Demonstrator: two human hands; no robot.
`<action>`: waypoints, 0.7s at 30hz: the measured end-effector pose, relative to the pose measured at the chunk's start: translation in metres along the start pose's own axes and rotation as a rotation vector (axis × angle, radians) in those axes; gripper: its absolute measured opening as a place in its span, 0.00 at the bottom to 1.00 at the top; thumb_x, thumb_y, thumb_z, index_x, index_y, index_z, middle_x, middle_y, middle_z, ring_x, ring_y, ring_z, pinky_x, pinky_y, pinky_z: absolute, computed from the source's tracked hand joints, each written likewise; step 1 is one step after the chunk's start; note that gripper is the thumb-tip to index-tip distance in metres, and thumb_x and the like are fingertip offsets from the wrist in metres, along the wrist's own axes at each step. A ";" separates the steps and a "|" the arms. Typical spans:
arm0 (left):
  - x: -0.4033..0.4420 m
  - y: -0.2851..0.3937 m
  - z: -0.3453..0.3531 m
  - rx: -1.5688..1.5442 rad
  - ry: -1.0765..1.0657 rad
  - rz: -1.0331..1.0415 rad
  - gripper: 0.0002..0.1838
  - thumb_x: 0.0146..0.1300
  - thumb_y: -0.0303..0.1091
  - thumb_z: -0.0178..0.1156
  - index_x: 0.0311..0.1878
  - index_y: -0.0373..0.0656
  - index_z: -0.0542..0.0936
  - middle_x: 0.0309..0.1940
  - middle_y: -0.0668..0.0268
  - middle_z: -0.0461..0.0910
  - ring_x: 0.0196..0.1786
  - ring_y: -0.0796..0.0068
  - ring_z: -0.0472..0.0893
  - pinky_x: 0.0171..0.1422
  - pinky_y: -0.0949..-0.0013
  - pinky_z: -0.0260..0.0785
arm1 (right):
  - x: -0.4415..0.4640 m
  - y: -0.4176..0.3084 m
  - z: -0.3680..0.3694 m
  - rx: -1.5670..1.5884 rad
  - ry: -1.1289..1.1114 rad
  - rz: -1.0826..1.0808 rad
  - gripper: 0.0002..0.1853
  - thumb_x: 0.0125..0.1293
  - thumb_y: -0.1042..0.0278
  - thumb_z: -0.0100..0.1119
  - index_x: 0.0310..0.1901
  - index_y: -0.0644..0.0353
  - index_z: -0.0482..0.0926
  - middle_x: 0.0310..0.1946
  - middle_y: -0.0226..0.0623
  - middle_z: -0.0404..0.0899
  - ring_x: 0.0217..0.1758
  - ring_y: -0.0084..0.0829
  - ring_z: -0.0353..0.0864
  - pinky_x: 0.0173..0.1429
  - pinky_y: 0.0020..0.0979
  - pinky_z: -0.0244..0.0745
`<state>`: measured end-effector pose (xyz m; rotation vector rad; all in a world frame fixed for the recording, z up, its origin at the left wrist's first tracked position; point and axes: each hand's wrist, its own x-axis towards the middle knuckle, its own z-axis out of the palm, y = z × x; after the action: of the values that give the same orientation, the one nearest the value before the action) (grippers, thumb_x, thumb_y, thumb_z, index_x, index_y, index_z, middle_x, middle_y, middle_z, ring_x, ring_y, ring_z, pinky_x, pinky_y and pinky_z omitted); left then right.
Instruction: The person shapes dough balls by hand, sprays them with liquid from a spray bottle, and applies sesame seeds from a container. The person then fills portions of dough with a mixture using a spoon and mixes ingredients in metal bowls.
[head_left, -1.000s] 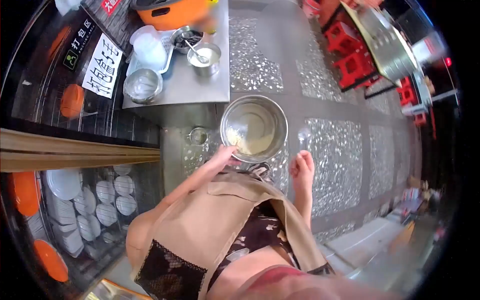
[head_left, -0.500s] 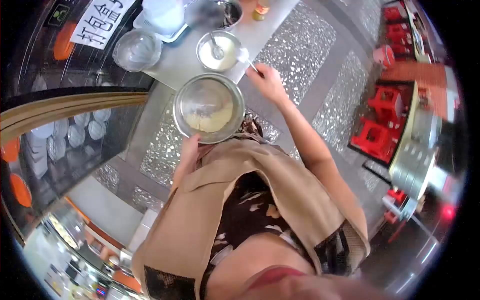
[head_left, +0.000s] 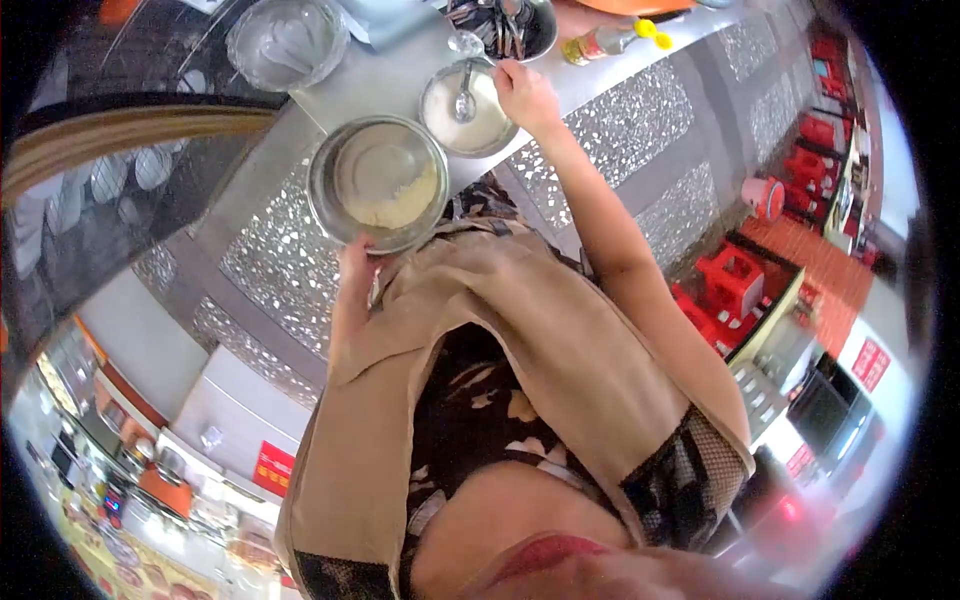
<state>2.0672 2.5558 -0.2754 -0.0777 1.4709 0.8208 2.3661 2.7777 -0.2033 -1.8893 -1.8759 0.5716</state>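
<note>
My left hand [head_left: 357, 257] grips the near rim of a large metal bowl [head_left: 321, 200], which holds pale yellowish flour or dough and sits in front of my apron at the counter's edge. My right hand [head_left: 527, 96] pinches the handle of a spoon [head_left: 466, 43]. That spoon's head is above the far rim of a smaller metal bowl [head_left: 470, 153] of white powder. A second spoon [head_left: 465, 104] rests inside this smaller bowl. Just beyond the held spoon is a container [head_left: 541, 38] full of cutlery.
On the metal counter [head_left: 395, 95] stand a clear plastic-looking bowl [head_left: 288, 45] at the left and a bottle with a yellow cap [head_left: 600, 45] at the right. A glass-fronted case [head_left: 110, 190] is on my left. Red stools [head_left: 732, 280] stand off to the right.
My right hand has moved forward with the spoon, from the small bowl's right side to near the cutlery container. My left hand stays on the large bowl, and the view has shifted.
</note>
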 end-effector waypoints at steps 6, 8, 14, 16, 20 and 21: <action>-0.012 0.017 0.039 -0.058 0.117 0.053 0.14 0.51 0.27 0.50 0.38 0.25 0.72 0.38 0.50 0.75 0.37 0.57 0.80 0.37 0.59 0.79 | -0.004 0.021 -0.015 -0.092 0.002 0.146 0.20 0.54 0.53 0.59 0.42 0.60 0.76 0.32 0.52 0.80 0.37 0.52 0.80 0.44 0.48 0.73; -0.008 0.019 0.040 -0.111 0.112 0.110 0.14 0.50 0.26 0.49 0.39 0.24 0.72 0.38 0.49 0.75 0.36 0.56 0.80 0.37 0.59 0.80 | -0.009 0.060 0.016 -0.090 -0.081 0.087 0.23 0.51 0.51 0.61 0.40 0.64 0.76 0.28 0.54 0.79 0.35 0.53 0.79 0.39 0.46 0.74; 0.007 0.015 0.027 -0.043 0.079 0.051 0.16 0.51 0.26 0.48 0.39 0.20 0.69 0.37 0.47 0.74 0.35 0.54 0.80 0.33 0.58 0.81 | -0.042 0.064 0.006 0.254 -0.299 0.206 0.18 0.49 0.61 0.54 0.32 0.71 0.77 0.26 0.58 0.77 0.33 0.54 0.78 0.38 0.43 0.72; 0.004 0.021 0.028 -0.023 0.059 0.048 0.16 0.52 0.26 0.48 0.41 0.21 0.69 0.38 0.46 0.75 0.36 0.53 0.80 0.35 0.58 0.81 | -0.054 0.087 0.004 0.250 -0.346 0.219 0.18 0.49 0.61 0.53 0.34 0.70 0.77 0.26 0.58 0.76 0.30 0.51 0.78 0.36 0.41 0.72; -0.001 0.030 0.045 0.031 -0.022 0.042 0.18 0.55 0.27 0.48 0.47 0.24 0.68 0.41 0.48 0.77 0.39 0.54 0.81 0.41 0.56 0.81 | -0.093 0.089 -0.061 0.533 -0.285 0.480 0.16 0.51 0.64 0.53 0.33 0.72 0.79 0.20 0.38 0.79 0.24 0.26 0.75 0.30 0.32 0.69; 0.004 0.031 0.054 0.085 -0.016 0.011 0.19 0.54 0.28 0.49 0.47 0.25 0.69 0.43 0.48 0.76 0.40 0.54 0.81 0.42 0.57 0.80 | -0.097 0.071 -0.085 0.589 -0.256 0.511 0.16 0.51 0.64 0.53 0.33 0.72 0.79 0.20 0.34 0.78 0.26 0.22 0.74 0.30 0.30 0.69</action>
<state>2.0955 2.6085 -0.2576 0.0009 1.4909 0.7651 2.4722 2.6803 -0.1725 -1.9187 -1.1341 1.4078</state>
